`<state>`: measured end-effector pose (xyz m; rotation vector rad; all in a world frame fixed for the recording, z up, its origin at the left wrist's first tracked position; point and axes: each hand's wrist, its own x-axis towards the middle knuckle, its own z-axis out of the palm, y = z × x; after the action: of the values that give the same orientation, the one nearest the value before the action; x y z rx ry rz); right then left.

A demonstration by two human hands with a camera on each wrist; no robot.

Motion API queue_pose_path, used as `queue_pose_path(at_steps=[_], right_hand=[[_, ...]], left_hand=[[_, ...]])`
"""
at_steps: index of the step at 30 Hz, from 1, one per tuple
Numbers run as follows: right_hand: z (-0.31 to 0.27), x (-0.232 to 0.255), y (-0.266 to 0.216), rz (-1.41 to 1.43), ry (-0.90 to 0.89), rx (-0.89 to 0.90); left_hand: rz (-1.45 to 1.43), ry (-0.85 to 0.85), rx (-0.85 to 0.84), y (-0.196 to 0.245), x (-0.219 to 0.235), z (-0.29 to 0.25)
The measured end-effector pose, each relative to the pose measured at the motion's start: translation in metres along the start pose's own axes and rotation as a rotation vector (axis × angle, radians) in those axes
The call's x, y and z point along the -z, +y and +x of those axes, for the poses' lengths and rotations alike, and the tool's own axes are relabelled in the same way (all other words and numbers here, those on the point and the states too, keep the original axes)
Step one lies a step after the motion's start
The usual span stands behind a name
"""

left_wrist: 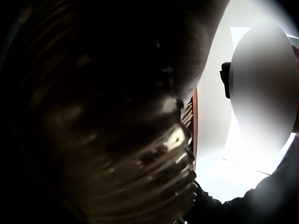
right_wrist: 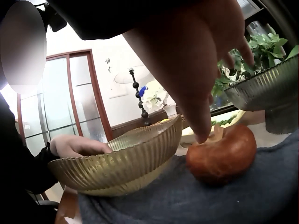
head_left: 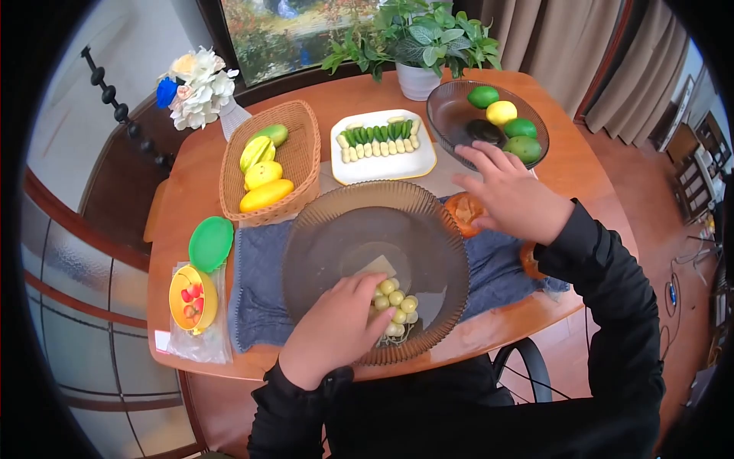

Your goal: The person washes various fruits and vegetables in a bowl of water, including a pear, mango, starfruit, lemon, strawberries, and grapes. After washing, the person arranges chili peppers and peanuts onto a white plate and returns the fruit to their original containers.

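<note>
My left hand [head_left: 336,325] reaches into the large ribbed glass bowl [head_left: 310,222] and holds a bunch of pale green grapes [head_left: 395,297], thumb on one side and fingers on the other. In the left wrist view, the dark bowl wall [left_wrist: 135,177] fills most of the picture. Over the table to the right, my right hand [head_left: 516,195] has its fingers spread and holds nothing. Below it lies a shiny reddish-brown round fruit [right_wrist: 222,156] with a pale crown, on the blue towel [head_left: 260,283]; the thumb overlaps that crown in the right wrist view.
A wicker basket [head_left: 229,172] of yellow and green fruit, a white tray [head_left: 386,168] of peanuts and small green pods, and a glass bowl [head_left: 451,115] of green and yellow fruit stand behind. At left are a yellow bowl [head_left: 180,325] with red fruit and a green lid [head_left: 211,243].
</note>
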<state>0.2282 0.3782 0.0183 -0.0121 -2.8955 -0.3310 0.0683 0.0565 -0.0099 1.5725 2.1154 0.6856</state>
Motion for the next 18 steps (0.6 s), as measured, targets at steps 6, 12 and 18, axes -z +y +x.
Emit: queue_pose_path(at_steps=[6, 12, 18], right_hand=[[0.012, -0.024, 0.004, 0.259, -0.279, 0.078], [0.02, 0.001, 0.004, 0.242, -0.465, -0.019], [0.001, 0.085, -0.062, 0.342, -0.015, -0.209]], left_hand=[[-0.015, -0.03, 0.023, 0.0, 0.001, 0.0], [0.001, 0.008, -0.012, -0.004, -0.001, 0.001], [-0.029, -0.012, 0.002, -0.001, 0.0, 0.001]])
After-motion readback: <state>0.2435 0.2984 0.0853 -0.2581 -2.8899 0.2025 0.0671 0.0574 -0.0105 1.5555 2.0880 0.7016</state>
